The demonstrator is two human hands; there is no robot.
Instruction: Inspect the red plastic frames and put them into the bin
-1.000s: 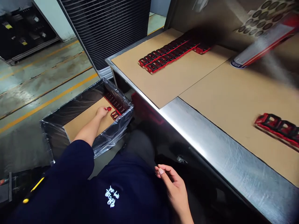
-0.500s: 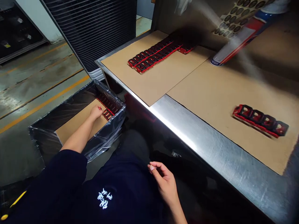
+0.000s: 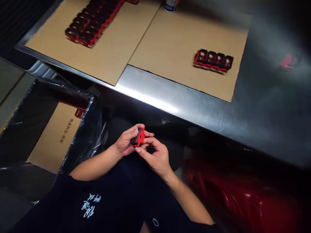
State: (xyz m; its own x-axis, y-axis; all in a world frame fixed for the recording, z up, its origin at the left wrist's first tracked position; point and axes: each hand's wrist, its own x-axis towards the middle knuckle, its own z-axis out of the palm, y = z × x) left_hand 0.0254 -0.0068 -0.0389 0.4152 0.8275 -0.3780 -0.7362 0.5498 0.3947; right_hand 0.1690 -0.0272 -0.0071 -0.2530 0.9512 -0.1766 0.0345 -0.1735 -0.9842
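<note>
In front of my body I hold a small red and black plastic part (image 3: 140, 137), its red face turned to the right. My left hand (image 3: 126, 141) is closed around its left side, thumb on top. From the right, the thumb and fingers of my right hand (image 3: 158, 156) pinch its lower edge. On the bench, a short row of similar red and black parts (image 3: 213, 61) stands on the right cardboard sheet (image 3: 175, 48). A longer double row (image 3: 89, 24) stands on the left cardboard sheet (image 3: 104, 61).
Left of my legs is a bin (image 3: 14, 116) lined with clear plastic, holding a cardboard sheet (image 3: 52, 139) and several more parts (image 3: 79, 112). The steel bench edge (image 3: 155, 100) runs across ahead. A spray can (image 3: 170, 5) stands at the back; red plastic sheeting (image 3: 233, 194) lies lower right.
My left hand has come out of the bin with a red and black part and met my right hand, which now touches that part. The view has turned to the right and down.
</note>
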